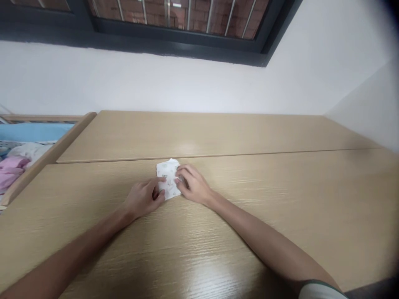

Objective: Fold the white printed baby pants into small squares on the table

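Observation:
A small white cloth (pixel 168 176) with a faint printed pattern lies folded on the wooden tabletop (pixel 199 249), just in front of the seam between two boards. My left hand (pixel 144 197) is at its left side, with the index finger on top and the thumb by the lower left edge. On the opposite side, my right hand (pixel 193 183) pinches the right edge, its fingers bent. Part of that edge is hidden behind the right fingers. Whether the cloth is a handkerchief or a garment I cannot tell.
A second wooden board (pixel 199 133) extends back to the white wall (pixel 174 83). Above is a dark-framed window (pixel 181 41) with bars outside. On the left, a wooden rail (pixel 52 153) borders a bed with pink fabric (pixel 12 170) and a blue panel (pixel 34 132).

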Available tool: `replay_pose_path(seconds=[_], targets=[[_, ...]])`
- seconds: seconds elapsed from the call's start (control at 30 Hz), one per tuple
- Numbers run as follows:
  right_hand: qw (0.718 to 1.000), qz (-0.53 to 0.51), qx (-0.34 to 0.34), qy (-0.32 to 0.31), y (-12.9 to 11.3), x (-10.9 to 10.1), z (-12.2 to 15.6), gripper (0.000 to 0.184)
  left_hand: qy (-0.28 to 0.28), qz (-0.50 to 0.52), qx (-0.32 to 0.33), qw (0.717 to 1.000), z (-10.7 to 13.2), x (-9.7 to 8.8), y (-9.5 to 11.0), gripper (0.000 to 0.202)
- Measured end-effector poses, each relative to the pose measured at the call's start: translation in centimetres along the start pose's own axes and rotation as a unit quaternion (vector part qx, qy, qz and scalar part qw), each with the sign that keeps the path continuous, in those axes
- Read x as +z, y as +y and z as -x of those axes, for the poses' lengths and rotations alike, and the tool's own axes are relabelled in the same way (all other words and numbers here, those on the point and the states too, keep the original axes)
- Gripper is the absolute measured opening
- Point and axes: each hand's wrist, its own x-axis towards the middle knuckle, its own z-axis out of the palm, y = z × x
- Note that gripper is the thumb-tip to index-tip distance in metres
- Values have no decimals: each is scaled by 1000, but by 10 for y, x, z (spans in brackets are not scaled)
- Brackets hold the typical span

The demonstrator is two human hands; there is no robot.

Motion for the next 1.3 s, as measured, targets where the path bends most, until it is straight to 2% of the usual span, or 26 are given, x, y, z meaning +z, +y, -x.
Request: replay_pose_path(seconds=[0.17,0.33,0.43,0.57,0.83,0.97,1.1,1.2,1.3], targets=[[1000,-1,0,-13,1,0,0,22,29,-19,37,999,2,3,-1,28],[1000,2,-1,-16,2,0,1,23,104,-36,114,987,2,6,-1,18],[1000,1,-3,-13,2,1,1,22,124,-33,155,979,1,3,2,13],[1000,-1,-11,-9,3,1,0,21,110,-16,219,969,-1,-3,6,9],[999,11,-28,21,0,-2,1,30,63,52,324,942,2,-2,2,41],[999,16,-51,-7,-1,-4,2,38,73,53,351,932,1,-1,3,43],[989,50,-133,-34,-6,-6,3,46,67,42,353,932,0,-3,6,38],[977,47,-185,-96,-9,-6,2,53,36,46,339,939,0,-6,9,29],[969,29,-186,-161,-10,-5,2,58,14,47,325,944,0,-8,12,24]])
